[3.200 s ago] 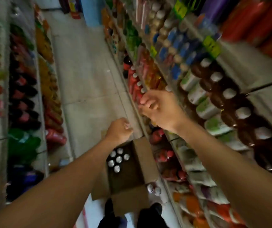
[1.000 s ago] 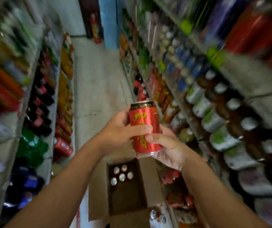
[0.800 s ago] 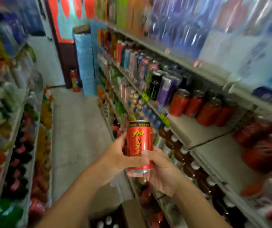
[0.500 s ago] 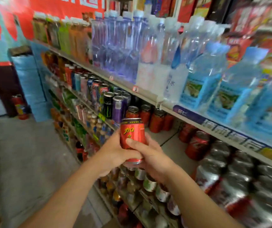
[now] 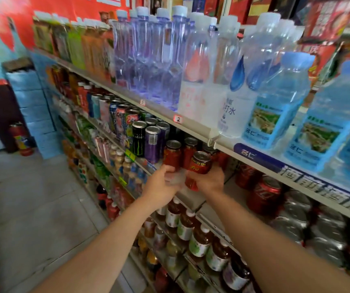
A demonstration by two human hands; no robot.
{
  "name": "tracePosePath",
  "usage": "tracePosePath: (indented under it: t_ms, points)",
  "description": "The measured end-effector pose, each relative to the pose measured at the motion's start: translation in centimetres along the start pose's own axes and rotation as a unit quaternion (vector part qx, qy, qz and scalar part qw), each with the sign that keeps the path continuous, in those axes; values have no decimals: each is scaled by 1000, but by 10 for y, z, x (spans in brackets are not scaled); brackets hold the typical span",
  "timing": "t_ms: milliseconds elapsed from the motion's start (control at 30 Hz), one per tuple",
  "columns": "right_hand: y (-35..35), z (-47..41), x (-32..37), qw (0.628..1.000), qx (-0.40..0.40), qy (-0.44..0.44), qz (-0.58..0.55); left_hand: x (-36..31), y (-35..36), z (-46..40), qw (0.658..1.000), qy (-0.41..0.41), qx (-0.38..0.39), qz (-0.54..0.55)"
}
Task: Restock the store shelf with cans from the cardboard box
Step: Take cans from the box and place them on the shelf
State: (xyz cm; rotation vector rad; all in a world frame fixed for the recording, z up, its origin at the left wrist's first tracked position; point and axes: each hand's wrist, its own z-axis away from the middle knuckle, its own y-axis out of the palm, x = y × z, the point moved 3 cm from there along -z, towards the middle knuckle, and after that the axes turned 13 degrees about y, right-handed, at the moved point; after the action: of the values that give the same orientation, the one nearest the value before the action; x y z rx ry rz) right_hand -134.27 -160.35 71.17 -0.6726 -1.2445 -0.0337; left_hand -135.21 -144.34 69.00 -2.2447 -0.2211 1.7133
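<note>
At the shelf point(image 5: 193, 199) edge, both arms reach forward — the right hand point(image 5: 209, 180) grips a tilted red can point(image 5: 198, 166); just left, the left hand point(image 5: 161, 183) pinches its blurred base.

Both hands have carried the red can point(image 5: 198, 169) up from over the box to the shelf point(image 5: 193, 192) edge, beside the other red cans point(image 5: 173, 154).
</note>
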Motion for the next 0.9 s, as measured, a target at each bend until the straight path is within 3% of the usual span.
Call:
tracePosePath:
  t_ms: [267,567,900]
  points:
    - [29,-33,12,992,-52,-8,111,34,-30,-2,999,-9,4,-52]
    - [48,-44,10,990,-76,-13,120,46,-34,19,998,-16,-7,-60]
    - [49,-39,-13,996,3,37,83,59,-35,41,998,-44,-2,-53]
